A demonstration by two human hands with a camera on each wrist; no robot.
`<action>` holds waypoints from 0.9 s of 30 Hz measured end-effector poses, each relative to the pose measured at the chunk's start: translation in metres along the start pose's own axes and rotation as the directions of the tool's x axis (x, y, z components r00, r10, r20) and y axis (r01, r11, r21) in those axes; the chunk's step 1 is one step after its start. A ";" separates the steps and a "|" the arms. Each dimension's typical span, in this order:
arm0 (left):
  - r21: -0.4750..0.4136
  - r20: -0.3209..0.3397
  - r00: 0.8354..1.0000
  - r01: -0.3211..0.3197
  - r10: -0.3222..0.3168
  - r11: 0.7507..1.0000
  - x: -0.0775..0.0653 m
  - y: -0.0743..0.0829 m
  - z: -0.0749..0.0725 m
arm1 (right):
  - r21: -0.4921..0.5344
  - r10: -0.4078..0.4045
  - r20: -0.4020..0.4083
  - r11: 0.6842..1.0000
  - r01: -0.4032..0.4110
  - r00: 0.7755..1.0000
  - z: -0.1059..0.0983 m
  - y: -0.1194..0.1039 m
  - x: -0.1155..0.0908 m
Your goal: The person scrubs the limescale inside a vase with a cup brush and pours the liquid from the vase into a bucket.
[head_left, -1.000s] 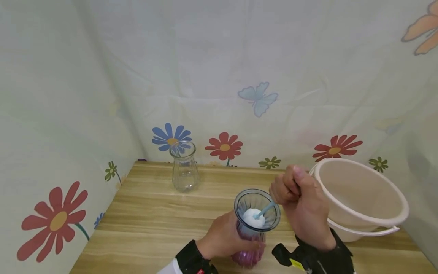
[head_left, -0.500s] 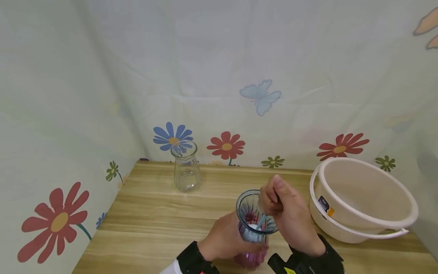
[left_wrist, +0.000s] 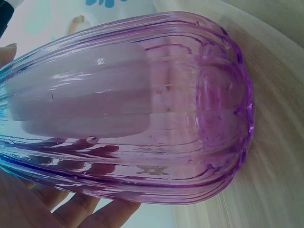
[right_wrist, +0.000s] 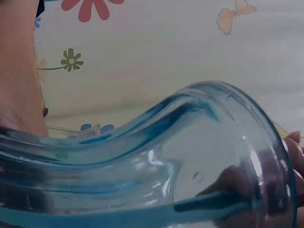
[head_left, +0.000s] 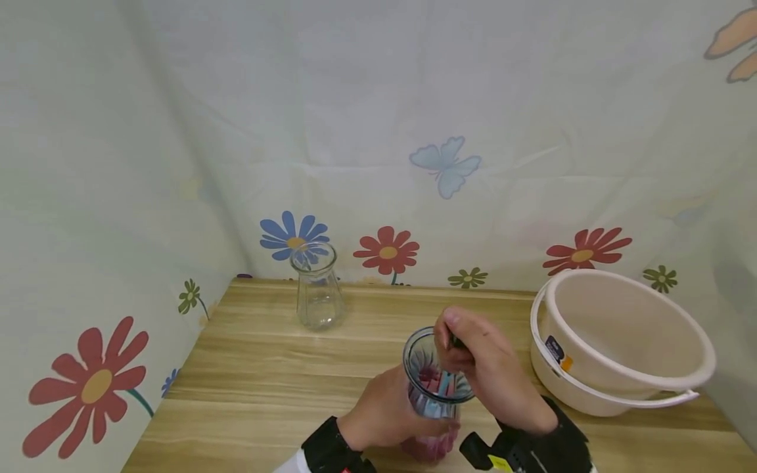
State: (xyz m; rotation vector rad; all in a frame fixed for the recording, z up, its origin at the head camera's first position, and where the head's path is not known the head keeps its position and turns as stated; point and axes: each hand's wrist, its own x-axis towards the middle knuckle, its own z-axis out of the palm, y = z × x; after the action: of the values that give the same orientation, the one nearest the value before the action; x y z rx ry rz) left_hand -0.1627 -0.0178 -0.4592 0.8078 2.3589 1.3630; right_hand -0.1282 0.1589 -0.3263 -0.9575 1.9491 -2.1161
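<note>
My left hand grips the side of a ribbed glass vase, blue at the flared rim and purple-pink toward the base. The vase leans slightly. Over its mouth, my right hand holds the blue handle of a sponge brush, which runs down inside the glass. The whitish sponge head shows blurred through the vase wall in the left wrist view, some way above the base. In that view, fingers of my left hand curl under the glass. My right fingers hide the handle's top.
A clear glass vase stands at the back left of the wooden table. To the right sits a pale pink bucket with its handle lowered. A flower-printed curtain closes off the back and sides.
My right hand has moved left and over the vase mouth, pushing the brush deeper. The white sponge, first at the rim, has sunk down inside. My left hand keeps its grip.
</note>
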 end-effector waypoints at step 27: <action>-0.044 0.009 1.000 -0.002 0.002 0.999 0.001 -0.001 0.000 | -0.257 0.258 0.090 0.939 -0.227 0.962 0.008 -0.006 0.014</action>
State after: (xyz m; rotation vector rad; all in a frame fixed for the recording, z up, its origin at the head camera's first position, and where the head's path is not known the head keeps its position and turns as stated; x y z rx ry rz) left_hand -0.1640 -0.0173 -0.4600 0.8027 2.3131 1.4040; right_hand -0.1332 0.1458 -0.3157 -0.8094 2.1725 -1.6747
